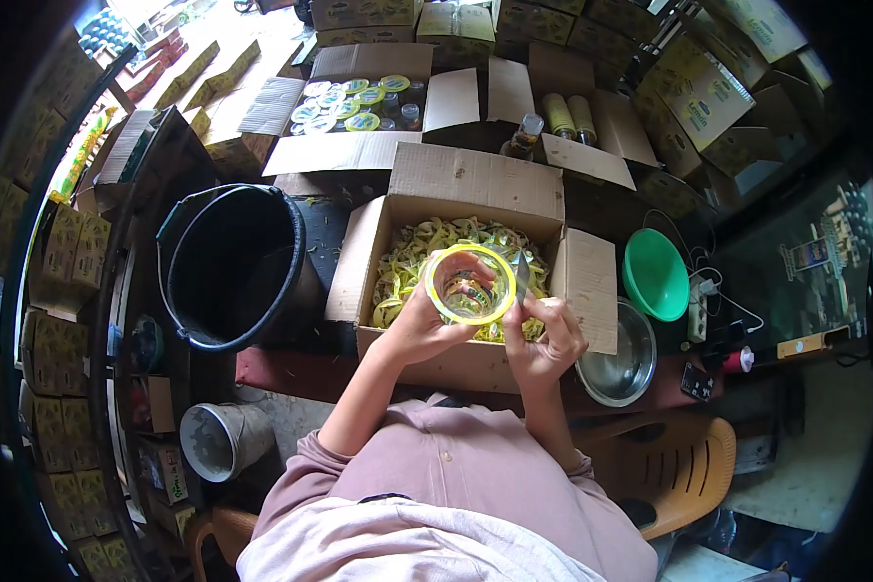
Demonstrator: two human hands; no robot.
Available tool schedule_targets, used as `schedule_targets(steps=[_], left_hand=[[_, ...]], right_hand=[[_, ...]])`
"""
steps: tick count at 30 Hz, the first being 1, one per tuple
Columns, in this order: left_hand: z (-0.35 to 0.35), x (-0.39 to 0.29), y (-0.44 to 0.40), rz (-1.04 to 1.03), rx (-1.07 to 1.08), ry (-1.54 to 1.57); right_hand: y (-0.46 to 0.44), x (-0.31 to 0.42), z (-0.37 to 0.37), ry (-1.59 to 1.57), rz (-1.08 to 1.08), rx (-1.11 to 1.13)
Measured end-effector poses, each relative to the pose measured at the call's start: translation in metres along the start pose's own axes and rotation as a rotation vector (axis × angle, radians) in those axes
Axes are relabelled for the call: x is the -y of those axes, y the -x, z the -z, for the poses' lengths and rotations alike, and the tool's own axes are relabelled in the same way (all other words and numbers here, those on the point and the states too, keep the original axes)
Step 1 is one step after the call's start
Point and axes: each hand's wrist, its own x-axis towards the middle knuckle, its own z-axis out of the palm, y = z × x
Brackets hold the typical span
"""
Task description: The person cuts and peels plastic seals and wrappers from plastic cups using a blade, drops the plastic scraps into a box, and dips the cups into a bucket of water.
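Head view: left hand (pixel 424 322) curled around clear round container with bright yellow rim (pixel 507 308), open end up, held over brown cardboard box (pixel 475 180) full of small yellow-green packets (pixel 404 264). Right hand (pixel 545 341) pinching thin grey pointed piece (pixel 522 275) between thumb and fingers, just beside rim. Large black bucket (pixel 289 228) left of box; green plastic bowl (pixel 656 274) right, just beyond round metal basin (pixel 619 361).

A black bucket (pixel 231 267) stood on the left, with a grey pail (pixel 227 441) lower down near it. Over on the right, a green bowl (pixel 656 274) sat just beside a basin (pixel 616 353), near a power strip (pixel 697 310), with an orange-brown chair (pixel 664 466) below.
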Motion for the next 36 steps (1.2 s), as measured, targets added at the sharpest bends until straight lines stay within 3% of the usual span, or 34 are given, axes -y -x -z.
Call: schedule_targets(steps=[9,13,19,31,34,36], left_hand=[[0.000,-0.011,0.003,0.067,0.059,0.054],[-0.006,-0.010,0.003,0.088,-0.017,0.220],[-0.003,-0.008,0.002,0.083,-0.049,0.221],[0.001,-0.001,0.001,0.036,-0.015,0.069],[0.002,-0.003,0.001,-0.015,0.009,-0.072],[0.001,-0.007,0.002,0.010,0.031,-0.010]], right_hand=[[-0.010,-0.004,0.001,-0.068,-0.060,0.087],[-0.004,-0.003,0.000,-0.059,-0.060,-0.006],[0.006,0.003,-0.002,-0.004,-0.006,-0.046],[0.003,0.007,-0.008,0.114,0.035,-0.035],[-0.002,0.005,-0.008,0.088,0.020,-0.031],[-0.007,0.002,-0.004,-0.012,-0.032,0.016]])
